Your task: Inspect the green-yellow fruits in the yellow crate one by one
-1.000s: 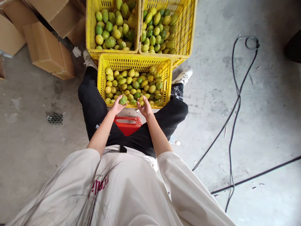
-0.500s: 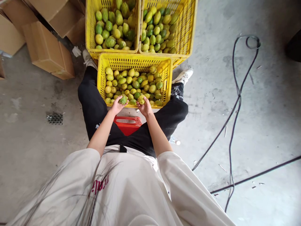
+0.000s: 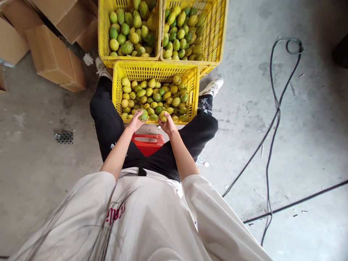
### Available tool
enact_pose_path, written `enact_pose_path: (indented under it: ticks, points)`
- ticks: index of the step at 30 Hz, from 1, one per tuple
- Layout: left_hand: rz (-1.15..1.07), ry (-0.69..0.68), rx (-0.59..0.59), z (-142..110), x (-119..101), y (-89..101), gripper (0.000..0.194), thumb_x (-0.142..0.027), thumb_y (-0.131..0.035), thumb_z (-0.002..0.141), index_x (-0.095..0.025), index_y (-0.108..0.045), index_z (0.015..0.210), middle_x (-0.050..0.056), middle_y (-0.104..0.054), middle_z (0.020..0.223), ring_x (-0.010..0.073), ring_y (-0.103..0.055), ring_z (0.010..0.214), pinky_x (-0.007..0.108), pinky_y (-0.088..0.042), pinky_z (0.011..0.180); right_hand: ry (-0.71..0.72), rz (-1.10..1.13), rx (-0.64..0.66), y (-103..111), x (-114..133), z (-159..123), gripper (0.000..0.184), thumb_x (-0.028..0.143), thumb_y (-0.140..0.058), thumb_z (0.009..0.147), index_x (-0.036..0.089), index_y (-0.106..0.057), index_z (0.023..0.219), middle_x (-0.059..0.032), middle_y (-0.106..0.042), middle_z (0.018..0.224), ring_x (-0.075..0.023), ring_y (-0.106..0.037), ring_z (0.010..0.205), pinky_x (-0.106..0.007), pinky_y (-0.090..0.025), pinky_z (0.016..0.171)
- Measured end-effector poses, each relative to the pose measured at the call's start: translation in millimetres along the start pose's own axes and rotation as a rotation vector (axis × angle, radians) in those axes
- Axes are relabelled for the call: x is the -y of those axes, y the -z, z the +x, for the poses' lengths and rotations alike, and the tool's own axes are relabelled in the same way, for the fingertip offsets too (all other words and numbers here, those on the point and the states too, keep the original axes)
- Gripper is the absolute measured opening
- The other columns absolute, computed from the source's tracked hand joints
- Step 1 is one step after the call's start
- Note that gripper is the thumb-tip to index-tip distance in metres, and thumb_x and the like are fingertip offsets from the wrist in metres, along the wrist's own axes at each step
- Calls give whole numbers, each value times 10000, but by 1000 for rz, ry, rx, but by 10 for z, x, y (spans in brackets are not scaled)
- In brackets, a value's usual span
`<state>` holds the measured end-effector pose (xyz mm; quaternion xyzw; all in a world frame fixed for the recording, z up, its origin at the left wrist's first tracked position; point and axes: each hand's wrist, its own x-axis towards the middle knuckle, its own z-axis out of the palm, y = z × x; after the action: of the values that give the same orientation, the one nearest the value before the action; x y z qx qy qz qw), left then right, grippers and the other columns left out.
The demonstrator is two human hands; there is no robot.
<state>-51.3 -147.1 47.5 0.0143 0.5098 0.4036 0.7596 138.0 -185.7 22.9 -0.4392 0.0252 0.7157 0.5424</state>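
Observation:
My left hand (image 3: 135, 122) is closed round a bumpy green lemon (image 3: 143, 115). In my right hand (image 3: 168, 125) is a smaller yellow lemon (image 3: 163, 116), held between thumb and fingers. Both hands are over the near rim of a yellow slatted crate (image 3: 115, 90), a short gap apart. Many yellow and green lemons (image 3: 157, 97) lie loose inside this crate, which stands between my legs.
Behind it, two more yellow crates (image 3: 161, 32) hold green and yellow lemons. Cardboard boxes (image 3: 51, 54) are piled at the upper left. A red plastic stool (image 3: 148, 145) shows beneath me. Black cable (image 3: 277, 105) loops over the concrete floor at right, and a clear bottle (image 3: 201, 161) lies near my leg.
Both hands stay in place over the crate's near rim, each with its lemon. The lemons turn slightly in the fingers; little else differs.

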Motion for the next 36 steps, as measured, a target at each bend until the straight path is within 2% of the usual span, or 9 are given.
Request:
enact_pose_path:
  ticks: [7, 13, 17, 19, 21, 24, 27, 31, 36]
  points:
    - [13, -25, -10, 64, 34, 55, 119, -243, -732, 1018, -236, -643, 939, -40, -715, 825, 126, -733, 787, 246, -608, 822, 4, 11, -16, -21, 12, -27, 296, 294, -873, 899, 268, -581, 945, 85, -539, 694, -99, -451, 543, -169, -352, 439]
    - [18, -22, -16, 111, 39, 70, 108, -209, -677, 1032, -218, -619, 941, -31, -723, 800, 117, -755, 734, 210, -608, 769, -18, 37, -49, -4, 33, 4, 319, 391, -860, 896, 260, -574, 947, 43, -639, 772, -145, -660, 705, -206, -524, 561]
    - [12, 4, -22, 105, 21, 36, 218, -303, -555, 1100, -187, -665, 952, 25, -745, 795, 143, -745, 713, 244, -625, 755, 4, 51, -53, 9, 18, 30, 329, 336, -857, 898, 257, -538, 905, 44, -629, 779, -127, -617, 670, -180, -439, 492]
    - [9, 23, -15, 92, 4, 21, 351, -327, -436, 1136, -156, -692, 968, 85, -779, 855, 173, -766, 764, 279, -638, 781, 13, 52, -48, 13, 9, 41, 324, 327, -851, 908, 257, -534, 910, 41, -632, 794, -120, -584, 650, -176, -404, 475]
    - [7, 33, -10, 81, -7, 14, 383, -297, -386, 1144, -141, -701, 992, 113, -797, 906, 193, -790, 839, 305, -647, 845, 14, 51, -44, 18, 6, 49, 300, 354, -819, 937, 254, -536, 919, 19, -663, 839, -124, -582, 659, -182, -413, 486]
    - [13, 31, -11, 77, -2, 20, 239, -276, -505, 1133, -161, -692, 1040, 74, -791, 905, 188, -806, 885, 304, -642, 908, 14, 44, -33, 22, 8, 53, 260, 402, -734, 982, 246, -533, 925, -23, -704, 922, -138, -603, 693, -203, -451, 520]
    - [28, 5, -5, 90, 22, 40, 101, -290, -669, 1100, -216, -652, 1033, -1, -763, 878, 156, -801, 826, 247, -617, 814, 19, 22, -24, 15, 2, 45, 209, 363, -719, 968, 246, -547, 957, -30, -719, 966, -149, -636, 747, -209, -483, 560]
    - [42, -20, -12, 122, 39, 67, 230, -430, -692, 1114, -242, -603, 1017, -35, -723, 831, 125, -756, 693, 198, -529, 627, 26, -24, -1, 4, -21, 15, 255, 288, -787, 897, 268, -570, 1029, 9, -704, 918, -145, -607, 708, -196, -448, 536]
    - [36, -10, -41, 135, 18, 55, 381, -612, -693, 1078, -234, -651, 1094, -37, -655, 748, 108, -694, 641, 189, -474, 562, 19, -60, 24, 30, -22, -18, 332, 268, -839, 857, 281, -572, 1054, 40, -659, 840, -121, -526, 620, -173, -355, 486]
